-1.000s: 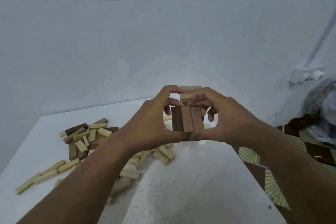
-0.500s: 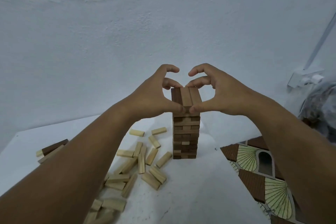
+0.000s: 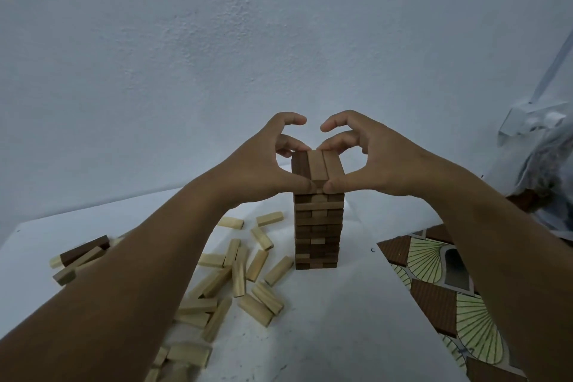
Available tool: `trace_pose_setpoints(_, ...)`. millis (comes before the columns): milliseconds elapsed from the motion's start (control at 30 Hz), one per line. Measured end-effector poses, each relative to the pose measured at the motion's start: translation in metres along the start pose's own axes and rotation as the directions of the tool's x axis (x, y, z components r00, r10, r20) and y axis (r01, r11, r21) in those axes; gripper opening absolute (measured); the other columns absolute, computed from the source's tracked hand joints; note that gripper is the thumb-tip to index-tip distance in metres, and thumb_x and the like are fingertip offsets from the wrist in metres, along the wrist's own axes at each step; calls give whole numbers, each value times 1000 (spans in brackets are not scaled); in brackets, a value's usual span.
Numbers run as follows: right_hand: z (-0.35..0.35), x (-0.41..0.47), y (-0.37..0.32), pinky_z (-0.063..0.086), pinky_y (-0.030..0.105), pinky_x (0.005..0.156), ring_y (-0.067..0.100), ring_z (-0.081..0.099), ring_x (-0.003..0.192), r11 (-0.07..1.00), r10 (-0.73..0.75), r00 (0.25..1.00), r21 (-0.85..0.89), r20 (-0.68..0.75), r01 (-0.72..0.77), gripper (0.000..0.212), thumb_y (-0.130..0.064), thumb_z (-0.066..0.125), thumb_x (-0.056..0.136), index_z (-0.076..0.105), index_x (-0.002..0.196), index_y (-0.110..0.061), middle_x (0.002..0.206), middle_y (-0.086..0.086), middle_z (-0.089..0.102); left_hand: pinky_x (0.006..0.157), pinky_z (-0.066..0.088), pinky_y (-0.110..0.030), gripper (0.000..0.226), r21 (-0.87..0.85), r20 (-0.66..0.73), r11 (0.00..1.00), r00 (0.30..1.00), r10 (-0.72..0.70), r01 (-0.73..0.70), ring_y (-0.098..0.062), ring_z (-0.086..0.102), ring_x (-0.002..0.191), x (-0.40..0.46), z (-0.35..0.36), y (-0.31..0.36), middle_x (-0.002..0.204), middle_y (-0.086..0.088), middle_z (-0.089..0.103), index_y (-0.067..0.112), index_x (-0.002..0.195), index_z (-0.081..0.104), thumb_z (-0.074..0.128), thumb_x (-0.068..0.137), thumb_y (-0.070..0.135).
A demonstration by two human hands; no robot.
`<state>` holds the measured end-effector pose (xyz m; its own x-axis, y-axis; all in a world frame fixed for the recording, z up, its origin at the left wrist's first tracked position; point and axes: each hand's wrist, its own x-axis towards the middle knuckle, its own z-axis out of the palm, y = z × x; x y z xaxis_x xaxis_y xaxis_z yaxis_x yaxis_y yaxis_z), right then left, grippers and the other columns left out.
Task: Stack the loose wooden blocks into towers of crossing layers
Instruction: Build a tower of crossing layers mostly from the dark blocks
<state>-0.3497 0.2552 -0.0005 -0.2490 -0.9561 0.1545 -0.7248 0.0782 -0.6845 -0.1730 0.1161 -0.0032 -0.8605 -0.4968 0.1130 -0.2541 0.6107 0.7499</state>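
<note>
While both hands bracket the tower (image 3: 318,220) top, the top layer (image 3: 317,167) of three dark blocks sits lengthwise toward the camera, crossing the layer beneath. Left hand (image 3: 263,170) and right hand (image 3: 372,164) each pinch it: thumbs press the near ends, curled fingers meet the far ends, index fingers arched clear above. Judgement: this opposed hold squares the three blocks flush together before release. Tower stands upright on the white table (image 3: 341,319), near its right edge. Loose pale blocks (image 3: 248,273) lie scattered just left of the base; further blocks (image 3: 79,257) lie farther left, awaiting stacking.
</note>
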Motion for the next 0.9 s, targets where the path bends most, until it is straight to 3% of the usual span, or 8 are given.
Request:
trace_pose_setpoints(500, 1, 0, 0, 35, 17, 87, -7, 53, 113, 1000, -16, 1000, 27, 3, 16, 78, -39, 89, 62, 43, 126, -43, 113, -23, 66, 82, 35, -15, 90, 14, -1, 1000, 1000, 13, -13, -2, 50, 118, -2, 0, 0, 117, 19, 60, 45, 138, 32, 87, 70, 24)
trace_pose_setpoints(767, 2, -2, 2, 37, 17, 86, -4, 51, 119, 1000, -8, 1000, 10, -5, 8, 85, -53, 87, 58, 41, 130, -49, 130, -23, 57, 90, 34, -20, 103, 24, 22, 1000, 1000, 12, -13, -7, 41, 128, -5, 1, -4, 142, 16, 46, 48, 145, 20, 88, 70, 34)
trace_pose_setpoints(900, 1, -5, 2, 37, 19, 88, -5, 49, 120, 1000, -3, 1000, 6, -9, 3, 87, -57, 85, 55, 41, 130, -49, 128, -24, 57, 96, 34, -24, 104, 6, -3, 1000, 1000, 16, -16, -4, 39, 129, -9, 0, -8, 141, 21, 45, 48, 147, 17, 87, 71, 36)
